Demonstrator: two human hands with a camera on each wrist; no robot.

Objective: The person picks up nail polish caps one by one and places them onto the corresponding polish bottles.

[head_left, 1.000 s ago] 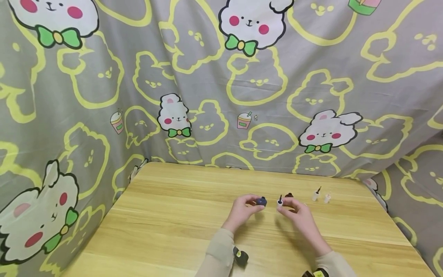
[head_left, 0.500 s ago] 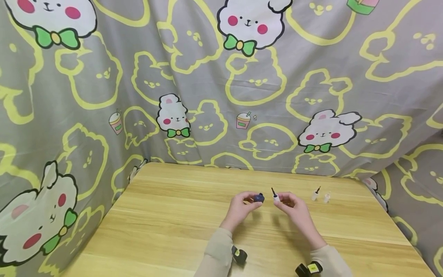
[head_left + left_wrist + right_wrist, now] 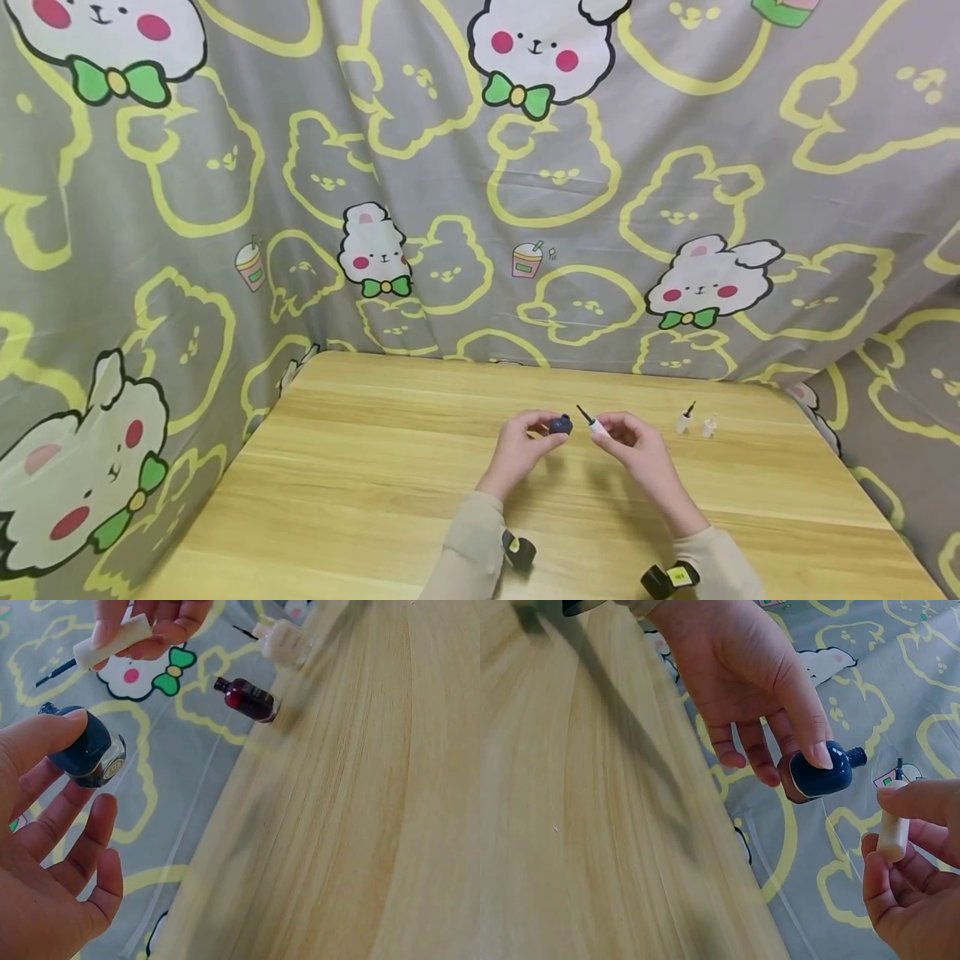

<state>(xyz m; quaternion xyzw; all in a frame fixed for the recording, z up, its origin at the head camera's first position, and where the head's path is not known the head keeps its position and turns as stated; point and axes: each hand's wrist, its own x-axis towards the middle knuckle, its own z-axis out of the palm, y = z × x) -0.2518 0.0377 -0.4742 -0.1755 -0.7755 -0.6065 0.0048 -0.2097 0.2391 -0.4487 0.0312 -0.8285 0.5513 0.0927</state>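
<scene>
My left hand [image 3: 522,446] pinches an uncapped dark blue nail polish bottle [image 3: 88,750] between thumb and fingers, above the table. Its threaded neck is bare and tips toward the right hand in the right wrist view. My right hand [image 3: 637,454] grips a white brush cap [image 3: 893,829] by its sides. The dark brush [image 3: 56,673] sticks out of the cap, tilted up and left in the head view, close to the bottle neck and apart from it.
A dark red nail polish bottle [image 3: 249,700] stands on the table without a cap, hidden behind my right hand in the head view. Past it is a pale bottle [image 3: 285,645]. Two white brush caps stand at the right, one with a dark brush [image 3: 685,419], the other pale [image 3: 708,428].
My right hand has moved left a little and turned the brush from upright to a leftward tilt toward the blue bottle. The left hand has shifted slightly left, still holding the bottle.
</scene>
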